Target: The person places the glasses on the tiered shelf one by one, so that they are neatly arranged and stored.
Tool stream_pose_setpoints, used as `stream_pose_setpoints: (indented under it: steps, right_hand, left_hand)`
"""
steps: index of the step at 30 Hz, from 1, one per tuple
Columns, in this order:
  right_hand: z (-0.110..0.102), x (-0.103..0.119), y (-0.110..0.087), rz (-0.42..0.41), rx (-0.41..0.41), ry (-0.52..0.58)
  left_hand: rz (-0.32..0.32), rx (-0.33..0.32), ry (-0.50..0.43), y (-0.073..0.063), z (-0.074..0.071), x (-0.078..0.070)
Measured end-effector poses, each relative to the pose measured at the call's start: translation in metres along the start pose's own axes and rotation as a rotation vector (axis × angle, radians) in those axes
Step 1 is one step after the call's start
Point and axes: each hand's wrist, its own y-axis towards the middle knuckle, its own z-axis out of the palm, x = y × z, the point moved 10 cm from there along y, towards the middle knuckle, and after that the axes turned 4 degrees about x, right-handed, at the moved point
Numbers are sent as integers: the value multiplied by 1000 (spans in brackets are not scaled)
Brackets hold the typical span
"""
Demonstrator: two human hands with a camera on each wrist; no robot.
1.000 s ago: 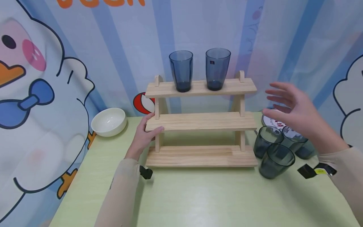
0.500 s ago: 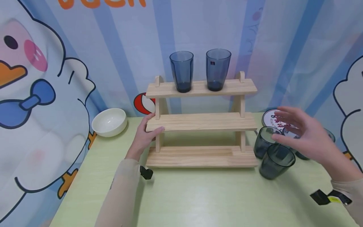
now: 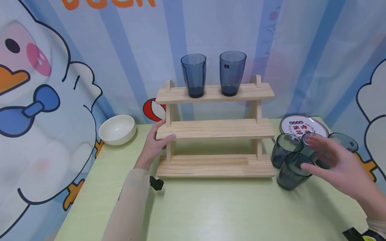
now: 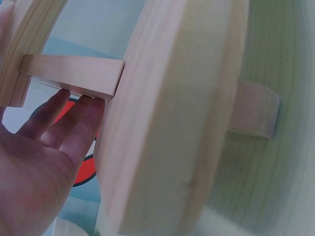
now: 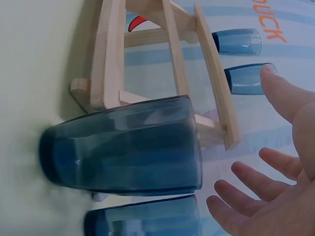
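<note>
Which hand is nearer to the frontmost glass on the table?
Right. The right hand hovers beside the frontmost glass, near its rim. The left hand is farther, holding the left side of the wooden rack.

On the table (image 3: 217, 207), we see a three-tier stand (image 3: 214, 129), two tumblers (image 3: 194, 77) side by side on its top tier (image 3: 251, 92); a bowl (image 3: 117, 130) to its left; further tumblers (image 3: 291, 174) to its right, a plate (image 3: 301, 126) behind them.
</note>
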Motion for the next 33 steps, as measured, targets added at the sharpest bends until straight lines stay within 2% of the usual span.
stream_pose_setpoints:
  steps: [5,16,26,33]
  right_hand:
    - [7,-18,-11,45,-9,0]
    - [19,-34,-25,44,-41,53]
    - [38,-49,-30,123,-30,105]
    - [50,-60,-31,206,-27,184]
  left_hand:
    - [7,1,-7,-1,1,0]
    - [14,3,13,-1,0,-1]
    - [15,-1,2,0,-1,0]
    - [15,2,-8,-1,1,-2]
